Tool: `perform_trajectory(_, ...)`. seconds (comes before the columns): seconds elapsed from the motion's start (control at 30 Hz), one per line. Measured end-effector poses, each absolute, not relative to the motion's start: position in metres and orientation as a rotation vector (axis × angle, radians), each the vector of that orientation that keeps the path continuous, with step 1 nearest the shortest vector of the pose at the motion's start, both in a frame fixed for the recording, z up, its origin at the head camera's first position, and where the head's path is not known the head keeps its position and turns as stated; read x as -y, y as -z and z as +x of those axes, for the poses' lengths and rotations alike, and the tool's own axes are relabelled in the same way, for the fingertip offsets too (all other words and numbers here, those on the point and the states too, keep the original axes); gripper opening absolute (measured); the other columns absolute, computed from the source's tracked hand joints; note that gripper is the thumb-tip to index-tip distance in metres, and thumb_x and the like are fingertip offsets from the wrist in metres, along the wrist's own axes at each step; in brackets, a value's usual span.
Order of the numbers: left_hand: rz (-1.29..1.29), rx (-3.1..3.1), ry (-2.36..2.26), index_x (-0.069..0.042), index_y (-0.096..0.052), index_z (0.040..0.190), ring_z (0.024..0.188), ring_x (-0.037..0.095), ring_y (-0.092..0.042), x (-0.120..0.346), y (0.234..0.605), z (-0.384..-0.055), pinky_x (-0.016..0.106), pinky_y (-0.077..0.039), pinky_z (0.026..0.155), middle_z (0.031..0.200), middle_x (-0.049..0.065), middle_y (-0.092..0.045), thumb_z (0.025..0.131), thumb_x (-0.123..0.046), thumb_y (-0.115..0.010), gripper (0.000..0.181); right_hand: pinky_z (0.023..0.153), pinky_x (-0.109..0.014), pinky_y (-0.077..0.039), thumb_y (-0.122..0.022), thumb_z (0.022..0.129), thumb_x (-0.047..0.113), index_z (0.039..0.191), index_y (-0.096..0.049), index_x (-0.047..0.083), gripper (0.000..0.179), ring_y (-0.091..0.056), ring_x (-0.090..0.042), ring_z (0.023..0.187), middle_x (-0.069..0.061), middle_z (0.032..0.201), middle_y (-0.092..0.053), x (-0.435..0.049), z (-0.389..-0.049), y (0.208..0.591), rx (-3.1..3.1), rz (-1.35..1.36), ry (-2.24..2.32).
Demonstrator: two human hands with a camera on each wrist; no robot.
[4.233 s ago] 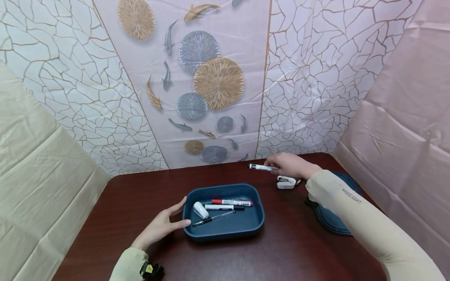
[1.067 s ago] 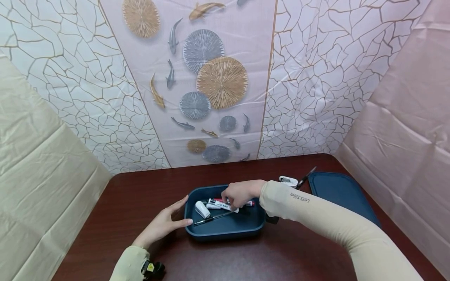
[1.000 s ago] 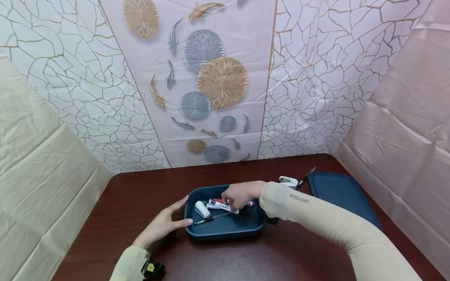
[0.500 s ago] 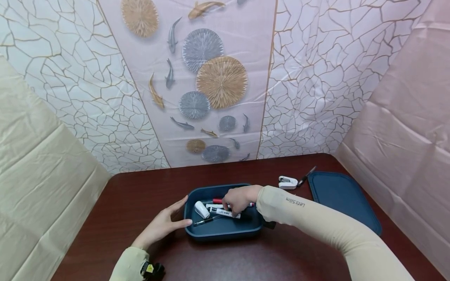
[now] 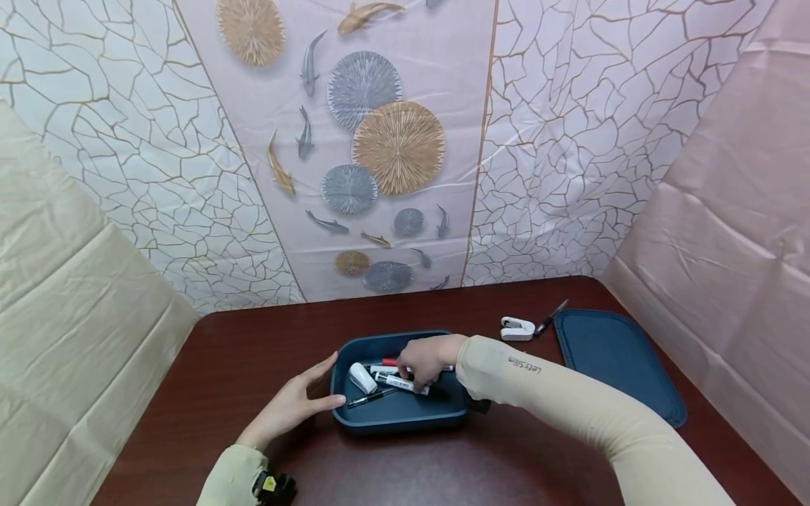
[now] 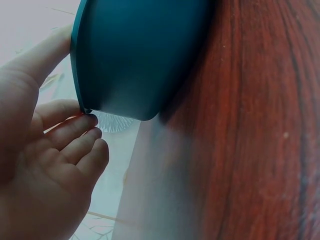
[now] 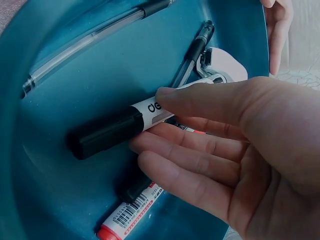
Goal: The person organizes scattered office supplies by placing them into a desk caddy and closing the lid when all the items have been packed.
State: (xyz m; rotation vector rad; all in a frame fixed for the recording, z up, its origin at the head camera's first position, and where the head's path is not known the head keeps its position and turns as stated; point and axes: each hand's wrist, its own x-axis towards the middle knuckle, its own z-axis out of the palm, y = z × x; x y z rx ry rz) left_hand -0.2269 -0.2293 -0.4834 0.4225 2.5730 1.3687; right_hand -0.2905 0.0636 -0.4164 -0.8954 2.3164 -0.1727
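In the head view, my right hand (image 5: 425,362) is inside the dark blue tray (image 5: 405,427) and pinches a white marker (image 5: 395,381) with a black cap (image 7: 107,132). The thumb lies on top of its barrel and fingers lie beneath. A red-and-white marker (image 7: 131,214) and another black-capped marker (image 7: 134,186) lie under the hand. A thin pen (image 5: 370,398) and a small white stapler-like object (image 5: 363,378) sit at the tray's left end. My left hand (image 5: 294,402) touches that end, straight thumb and index finger at its two corners.
A second white stapler-like object (image 5: 517,329) and a dark pen-like item (image 5: 550,318) lie at the back right of the table (image 5: 253,344). Beside them is a flat blue lid (image 5: 620,365). Another clear pen (image 7: 90,42) lies along the tray wall in the right wrist view.
From the back right of the table, my right hand has carried the marker left into the tray. In the last second it shifted slightly left and nearer. My left hand stays at the tray.
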Motion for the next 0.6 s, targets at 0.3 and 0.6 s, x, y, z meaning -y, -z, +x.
perform_trajectory(0.3,0.42,-2.576,-1.368,-0.027,-0.038,0.157,0.148,0.033,-0.031,0.2285,0.483,-0.2267,0.062,-0.031,0.112,0.16,0.001,-0.036,0.088,-0.037,-0.08,0.081,0.065,-0.031,-0.057,-0.074,0.094,0.019,0.101,-0.066,0.02,0.011,-0.066,-0.013,0.066,0.003,0.074,-0.068,-0.0626,-0.291,0.4184,-2.337,-0.887,0.175)
perform_trajectory(0.6,0.394,-2.588,-1.351,-0.027,-0.038,0.157,0.147,0.032,-0.032,0.2278,0.4835,-0.2283,0.062,-0.031,0.113,0.16,0.001,-0.036,0.087,-0.039,-0.08,0.083,0.059,-0.024,-0.053,-0.076,0.092,0.021,0.099,-0.068,0.021,0.01,-0.066,-0.011,0.067,0.005,0.078,-0.065,-0.0646,-0.2927,0.4137,-2.355,-0.919,0.182)
